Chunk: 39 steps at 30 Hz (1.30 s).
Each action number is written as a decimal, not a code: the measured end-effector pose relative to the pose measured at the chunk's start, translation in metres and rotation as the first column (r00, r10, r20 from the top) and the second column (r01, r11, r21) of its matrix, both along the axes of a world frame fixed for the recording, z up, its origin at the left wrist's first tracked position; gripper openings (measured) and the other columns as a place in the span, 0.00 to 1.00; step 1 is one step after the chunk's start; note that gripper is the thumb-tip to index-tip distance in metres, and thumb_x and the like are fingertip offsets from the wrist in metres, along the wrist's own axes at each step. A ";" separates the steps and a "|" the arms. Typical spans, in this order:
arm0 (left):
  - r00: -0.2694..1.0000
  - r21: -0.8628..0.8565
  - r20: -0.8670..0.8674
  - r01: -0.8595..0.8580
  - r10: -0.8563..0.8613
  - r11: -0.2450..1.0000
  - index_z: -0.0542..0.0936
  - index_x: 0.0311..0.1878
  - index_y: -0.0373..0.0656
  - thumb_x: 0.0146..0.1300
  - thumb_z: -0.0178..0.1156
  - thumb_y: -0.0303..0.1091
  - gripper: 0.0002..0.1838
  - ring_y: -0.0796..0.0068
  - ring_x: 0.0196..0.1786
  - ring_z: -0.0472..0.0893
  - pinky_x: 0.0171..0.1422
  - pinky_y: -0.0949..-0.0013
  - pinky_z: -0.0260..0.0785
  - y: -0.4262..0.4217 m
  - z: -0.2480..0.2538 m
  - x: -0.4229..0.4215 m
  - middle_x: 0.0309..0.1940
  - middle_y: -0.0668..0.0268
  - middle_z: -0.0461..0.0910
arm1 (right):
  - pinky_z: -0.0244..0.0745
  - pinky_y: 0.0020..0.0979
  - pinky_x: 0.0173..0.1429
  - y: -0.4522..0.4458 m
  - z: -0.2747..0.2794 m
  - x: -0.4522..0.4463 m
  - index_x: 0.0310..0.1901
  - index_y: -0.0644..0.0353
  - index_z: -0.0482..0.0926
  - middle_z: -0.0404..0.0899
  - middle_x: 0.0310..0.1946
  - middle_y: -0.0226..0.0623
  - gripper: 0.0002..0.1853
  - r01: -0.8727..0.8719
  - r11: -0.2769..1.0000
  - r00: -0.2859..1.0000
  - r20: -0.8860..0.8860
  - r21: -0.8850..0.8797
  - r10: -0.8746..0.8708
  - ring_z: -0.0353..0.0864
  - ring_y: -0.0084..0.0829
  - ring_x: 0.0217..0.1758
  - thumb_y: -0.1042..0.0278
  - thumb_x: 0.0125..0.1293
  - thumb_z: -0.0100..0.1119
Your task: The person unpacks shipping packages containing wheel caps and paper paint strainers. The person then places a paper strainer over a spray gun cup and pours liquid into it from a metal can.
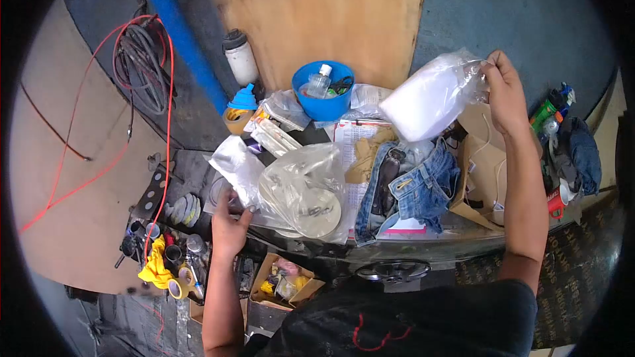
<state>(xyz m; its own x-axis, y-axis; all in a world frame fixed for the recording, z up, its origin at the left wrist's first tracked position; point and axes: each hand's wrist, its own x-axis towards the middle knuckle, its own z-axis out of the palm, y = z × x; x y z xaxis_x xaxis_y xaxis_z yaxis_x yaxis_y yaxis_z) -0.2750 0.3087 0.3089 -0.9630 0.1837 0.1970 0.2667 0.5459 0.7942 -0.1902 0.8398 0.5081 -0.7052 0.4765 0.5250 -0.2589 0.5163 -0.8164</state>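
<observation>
My right hand (504, 89) pinches the top of a clear plastic bag (433, 96) with a white item inside, raised above the cluttered surface. Below the bag lie folded blue jeans (420, 185). My left hand (231, 225) is low at the front left, thumb and fingers apart, beside a white packet (238, 170) and near a clear bag holding pale round discs (307, 195). Whether its fingertips touch the packet is unclear.
A blue bucket (324, 107) with a small bottle stands at the back, near a white bottle (241, 59). An open cardboard box (477, 158) is at right. Tape rolls and a yellow cloth (156, 264) sit lower left. A red hose (172, 92) hangs at left.
</observation>
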 end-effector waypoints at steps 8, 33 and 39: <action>0.991 0.275 0.082 -0.125 0.107 0.953 0.69 0.72 0.33 0.66 0.63 0.23 0.30 0.75 0.49 0.78 0.60 0.71 0.70 -0.013 0.019 0.016 0.60 0.60 0.80 | 0.59 0.21 0.36 -0.022 0.002 0.026 0.35 0.52 0.69 0.64 0.29 0.18 0.07 -0.081 0.975 0.997 -0.016 -0.208 0.079 0.62 0.13 0.33 0.69 0.74 0.52; 0.858 0.900 0.376 -0.428 -0.351 -0.083 0.61 0.78 0.41 0.71 0.47 0.71 0.47 0.54 0.77 0.66 0.80 0.47 0.59 -0.137 -0.134 0.428 0.75 0.55 0.68 | 0.76 0.38 0.48 -0.451 -0.174 0.281 0.45 0.65 0.70 0.79 0.40 0.48 0.09 -0.804 0.566 0.466 0.398 -0.182 0.790 0.81 0.45 0.41 0.70 0.74 0.58; 0.778 0.768 0.595 -0.624 -0.202 -0.142 0.64 0.77 0.44 0.73 0.33 0.75 0.46 0.54 0.74 0.72 0.79 0.44 0.60 -0.159 -0.146 0.523 0.74 0.58 0.70 | 0.77 0.43 0.53 -0.497 -0.195 0.340 0.55 0.65 0.75 0.80 0.45 0.52 0.17 -0.985 0.169 0.145 0.604 0.017 0.784 0.81 0.51 0.43 0.59 0.76 0.56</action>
<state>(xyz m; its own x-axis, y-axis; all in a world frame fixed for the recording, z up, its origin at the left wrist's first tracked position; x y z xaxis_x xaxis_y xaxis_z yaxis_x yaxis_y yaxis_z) 0.2476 0.1493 0.1630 -0.8779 -0.0228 -0.4783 -0.1893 -0.9010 0.3904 0.1500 0.3432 0.3132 -0.6185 -0.7858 0.0007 -0.4738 0.3723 -0.7981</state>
